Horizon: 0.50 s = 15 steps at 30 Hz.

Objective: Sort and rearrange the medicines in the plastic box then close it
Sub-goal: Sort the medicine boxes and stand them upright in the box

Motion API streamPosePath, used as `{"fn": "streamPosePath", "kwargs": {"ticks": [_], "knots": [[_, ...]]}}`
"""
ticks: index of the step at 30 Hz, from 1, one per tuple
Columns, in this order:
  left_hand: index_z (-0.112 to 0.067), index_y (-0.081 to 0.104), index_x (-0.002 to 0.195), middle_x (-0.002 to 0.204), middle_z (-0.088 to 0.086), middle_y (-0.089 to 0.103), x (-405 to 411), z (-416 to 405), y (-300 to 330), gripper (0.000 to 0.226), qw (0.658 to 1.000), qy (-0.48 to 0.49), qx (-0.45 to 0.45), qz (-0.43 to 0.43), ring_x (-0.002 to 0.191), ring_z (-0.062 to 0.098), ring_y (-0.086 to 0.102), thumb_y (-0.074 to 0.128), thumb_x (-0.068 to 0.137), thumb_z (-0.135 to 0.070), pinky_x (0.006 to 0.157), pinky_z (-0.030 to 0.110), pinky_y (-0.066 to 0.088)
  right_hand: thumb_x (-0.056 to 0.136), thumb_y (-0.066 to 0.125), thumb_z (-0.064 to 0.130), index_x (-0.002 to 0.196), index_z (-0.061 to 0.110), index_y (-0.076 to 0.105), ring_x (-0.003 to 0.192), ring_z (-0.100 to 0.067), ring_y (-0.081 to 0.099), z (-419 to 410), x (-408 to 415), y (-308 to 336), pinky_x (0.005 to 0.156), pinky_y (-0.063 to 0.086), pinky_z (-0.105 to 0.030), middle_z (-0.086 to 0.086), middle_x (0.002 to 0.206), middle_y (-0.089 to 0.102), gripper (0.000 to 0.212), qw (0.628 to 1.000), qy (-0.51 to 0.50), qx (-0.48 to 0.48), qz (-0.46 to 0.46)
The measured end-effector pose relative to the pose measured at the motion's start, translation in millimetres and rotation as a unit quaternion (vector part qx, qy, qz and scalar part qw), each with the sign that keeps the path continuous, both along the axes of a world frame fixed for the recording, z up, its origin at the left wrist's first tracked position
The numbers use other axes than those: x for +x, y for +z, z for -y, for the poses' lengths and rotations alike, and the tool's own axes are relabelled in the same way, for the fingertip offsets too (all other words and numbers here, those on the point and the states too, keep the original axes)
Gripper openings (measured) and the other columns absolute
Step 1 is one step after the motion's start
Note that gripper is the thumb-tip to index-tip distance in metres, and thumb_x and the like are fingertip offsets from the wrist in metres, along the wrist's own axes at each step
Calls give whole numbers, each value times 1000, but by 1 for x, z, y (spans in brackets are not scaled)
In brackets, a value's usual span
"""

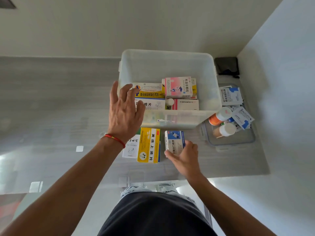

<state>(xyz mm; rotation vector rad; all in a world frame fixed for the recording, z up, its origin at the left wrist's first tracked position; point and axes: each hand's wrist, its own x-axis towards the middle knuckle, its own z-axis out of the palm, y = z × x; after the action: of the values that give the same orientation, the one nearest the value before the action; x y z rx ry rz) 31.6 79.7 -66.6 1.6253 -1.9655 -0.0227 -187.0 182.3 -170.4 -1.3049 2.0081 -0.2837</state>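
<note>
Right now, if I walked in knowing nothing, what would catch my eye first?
Probably the clear plastic box in the middle of the grey table, with colourful medicine cartons inside. The left hand spreads open at the box's near left corner, while the right hand holds a blue and white carton beside a yellow carton lying in front.

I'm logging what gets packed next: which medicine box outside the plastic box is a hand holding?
The blue-and-white box, gripped by the right hand. The yellow box and white box beside it lie untouched on the table.
</note>
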Motion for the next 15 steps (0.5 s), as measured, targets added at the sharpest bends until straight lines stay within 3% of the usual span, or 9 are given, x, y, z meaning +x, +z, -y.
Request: {"fn": "streamPosePath", "kwargs": {"ticks": [6,11,13,15], "knots": [[1,60,120,123,21,59,1,-2,4,35,999,3,37,3,127,33,48,44,96,-18,121,56,21,93,70,41,126,3,50,120,-24,46,21,12,3,103,48,-42,-11,121,50,54,998,44,10,32],[-4,54,130,140,20,50,2,-2,7,44,991,17,125,45,146,38,32,35,98,-27,125,49,7,100,59,37,132,11,54,113,-17,58,21,-10,64,94,54,-31,-6,127,59,41,974,225,24,-31],[-6,51,133,145,18,47,2,-1,8,54,983,20,157,96,149,38,25,22,96,-33,125,49,5,99,61,33,121,15,66,97,-6,65,29,-18,108,83,55,-21,4,114,71,28,954,288,-39,73],[-8,50,135,148,16,46,1,0,9,62,977,23,173,126,151,36,22,14,93,-35,125,49,3,97,63,30,106,19,73,84,-6,68,51,-25,153,71,52,-13,12,94,73,17,929,298,-152,160]]}}
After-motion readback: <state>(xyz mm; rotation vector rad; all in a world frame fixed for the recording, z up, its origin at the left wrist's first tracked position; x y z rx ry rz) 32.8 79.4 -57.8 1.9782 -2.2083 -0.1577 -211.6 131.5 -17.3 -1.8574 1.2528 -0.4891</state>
